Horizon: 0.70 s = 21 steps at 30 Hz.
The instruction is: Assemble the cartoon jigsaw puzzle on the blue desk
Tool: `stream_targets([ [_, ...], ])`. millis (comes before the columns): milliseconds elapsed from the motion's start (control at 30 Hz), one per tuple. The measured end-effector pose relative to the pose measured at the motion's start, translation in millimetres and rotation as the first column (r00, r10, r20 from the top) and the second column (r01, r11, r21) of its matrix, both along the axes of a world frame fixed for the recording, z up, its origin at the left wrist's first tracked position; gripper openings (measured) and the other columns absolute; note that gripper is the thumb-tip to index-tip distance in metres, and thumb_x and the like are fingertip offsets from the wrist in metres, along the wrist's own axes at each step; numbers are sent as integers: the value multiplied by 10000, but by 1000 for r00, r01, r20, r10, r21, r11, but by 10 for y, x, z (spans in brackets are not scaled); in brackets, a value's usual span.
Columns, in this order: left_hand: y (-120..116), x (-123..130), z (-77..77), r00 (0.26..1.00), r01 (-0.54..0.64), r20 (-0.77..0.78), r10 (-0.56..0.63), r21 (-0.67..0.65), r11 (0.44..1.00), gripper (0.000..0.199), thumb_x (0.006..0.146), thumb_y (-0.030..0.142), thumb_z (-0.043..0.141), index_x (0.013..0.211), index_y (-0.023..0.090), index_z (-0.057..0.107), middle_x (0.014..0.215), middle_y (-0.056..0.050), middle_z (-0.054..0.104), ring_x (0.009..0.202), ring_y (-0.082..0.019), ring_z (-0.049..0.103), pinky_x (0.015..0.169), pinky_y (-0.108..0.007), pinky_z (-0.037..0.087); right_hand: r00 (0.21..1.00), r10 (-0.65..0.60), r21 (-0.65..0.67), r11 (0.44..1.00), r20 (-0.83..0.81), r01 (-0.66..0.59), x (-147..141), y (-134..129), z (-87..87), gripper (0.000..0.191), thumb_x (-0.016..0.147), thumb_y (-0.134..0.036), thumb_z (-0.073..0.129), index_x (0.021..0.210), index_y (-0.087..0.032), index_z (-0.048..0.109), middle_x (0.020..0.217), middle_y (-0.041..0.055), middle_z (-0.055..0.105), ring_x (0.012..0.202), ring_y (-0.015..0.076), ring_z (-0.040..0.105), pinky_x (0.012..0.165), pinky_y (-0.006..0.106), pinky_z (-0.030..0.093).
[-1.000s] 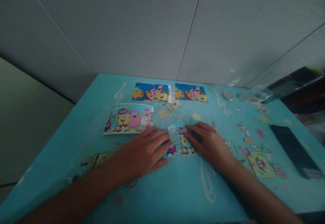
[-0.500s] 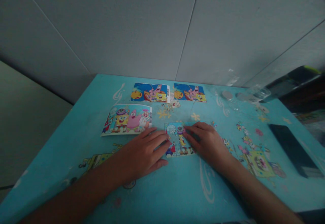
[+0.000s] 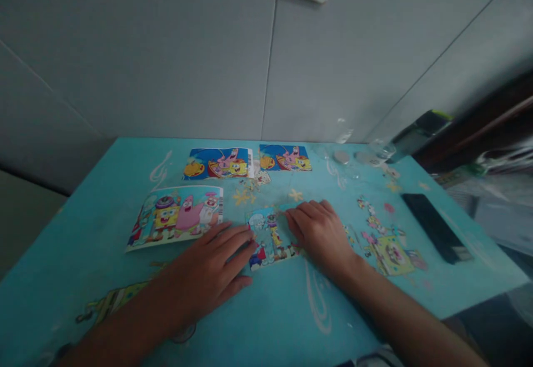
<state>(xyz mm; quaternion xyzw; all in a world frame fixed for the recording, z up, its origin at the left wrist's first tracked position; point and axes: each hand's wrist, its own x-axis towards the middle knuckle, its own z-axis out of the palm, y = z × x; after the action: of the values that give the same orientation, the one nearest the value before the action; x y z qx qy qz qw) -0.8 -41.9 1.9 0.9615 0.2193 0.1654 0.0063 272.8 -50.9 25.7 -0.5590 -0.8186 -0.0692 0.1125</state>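
A partly assembled cartoon jigsaw puzzle (image 3: pixel 272 239) lies flat on the table between my hands. My left hand (image 3: pixel 216 267) rests palm down with its fingers stretched and slightly apart, the fingertips at the puzzle's left edge. At the right edge, my right hand (image 3: pixel 314 231) has its fingers bent and pressed together on the puzzle's edge pieces, which they partly cover. A matching printed picture (image 3: pixel 177 217) lies just beyond my left hand. Several loose puzzle pieces (image 3: pixel 370 217) are scattered to the right of my right hand.
Against the wall lie a blue cartoon picture (image 3: pixel 219 163) and a similar blue puzzle (image 3: pixel 285 157). Clear jars with silvery lids (image 3: pixel 341 157) stand at the back right. A dark phone (image 3: pixel 435 227) lies near the right edge of the patterned turquoise table (image 3: pixel 266 322).
The view has swung right and a little up, so the table's things sit further left and a wall socket shows. My right fingers have drawn closer together at the puzzle's edge.
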Motion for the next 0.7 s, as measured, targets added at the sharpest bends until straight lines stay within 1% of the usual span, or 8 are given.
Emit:
stream_targets([
  [100, 14, -24, -38, 1000, 9, -4, -8, 33, 999, 391, 1021, 314, 534, 1385, 183, 590, 1396, -119, 601, 1314, -280, 535, 1163, -505, 379, 999, 38, 80, 996, 10, -39, -27, -38, 26, 292, 1058, -257, 494, 865, -203, 705, 767, 24, 666, 758, 187, 577, 747, 363, 314],
  [200, 41, -42, -49, 1000, 1, -8, 0, 43, 999, 408, 1015, 304, 542, 1417, 238, 572, 1420, -73, 600, 1318, -254, 539, 1189, -474, 361, 998, 56, 100, 993, 13, -57, 14, -77, 75, 290, 1056, -257, 493, 850, -208, 692, 764, 23, 662, 752, 181, 568, 746, 356, 319],
  [267, 62, -54, -47, 1000, 19, -2, -19, 57, 998, 416, 1017, 352, 543, 1421, 255, 573, 1414, -53, 611, 1304, -241, 555, 1186, -440, 379, 999, -9, 91, 996, 39, 5, 131, -81, 120, 295, 1060, -255, 475, 869, -211, 696, 786, 36, 673, 771, 186, 576, 748, 356, 324],
  [333, 82, -71, -51, 999, 39, 4, -39, 73, 997, 441, 1011, 414, 554, 1418, 248, 578, 1408, -49, 619, 1285, -235, 572, 1176, -406, 399, 989, -131, 90, 988, 75, 124, 323, -67, 159, 299, 1058, -247, 466, 870, -213, 697, 801, 51, 680, 792, 198, 586, 746, 359, 327],
  [400, 98, -94, -72, 999, 39, 9, -40, 83, 996, 469, 999, 446, 571, 1422, 244, 577, 1416, -46, 615, 1275, -230, 583, 1171, -381, 408, 958, -269, 92, 961, 98, 261, 551, -45, 181, 305, 1050, -235, 466, 856, -204, 699, 815, 68, 688, 803, 212, 596, 744, 363, 334],
  [467, 112, -119, -109, 999, 36, 16, -38, 86, 996, 490, 989, 465, 582, 1431, 252, 568, 1432, -39, 605, 1278, -229, 583, 1175, -371, 405, 925, -368, 63, 930, 96, 363, 754, -24, 177, 332, 1050, -233, 450, 848, -184, 710, 840, 95, 699, 812, 225, 610, 748, 366, 351],
  [567, 134, -149, -169, 999, 38, 21, -40, 85, 996, 503, 982, 474, 589, 1439, 268, 559, 1446, -29, 595, 1289, -224, 579, 1186, -363, 397, 914, -399, -5, 917, 70, 400, 930, -7, 138, 339, 1039, -252, 475, 835, -173, 733, 852, 109, 716, 822, 230, 636, 761, 361, 389],
  [700, 156, -167, -211, 999, 47, 23, -49, 83, 995, 487, 979, 443, 596, 1439, 287, 559, 1448, -15, 592, 1285, -216, 584, 1218, -368, 363, 914, -406, -73, 912, -3, 404, 1078, 5, 105, 278, 1011, -331, 552, 876, -233, 774, 869, 54, 755, 835, 202, 680, 771, 317, 444],
])
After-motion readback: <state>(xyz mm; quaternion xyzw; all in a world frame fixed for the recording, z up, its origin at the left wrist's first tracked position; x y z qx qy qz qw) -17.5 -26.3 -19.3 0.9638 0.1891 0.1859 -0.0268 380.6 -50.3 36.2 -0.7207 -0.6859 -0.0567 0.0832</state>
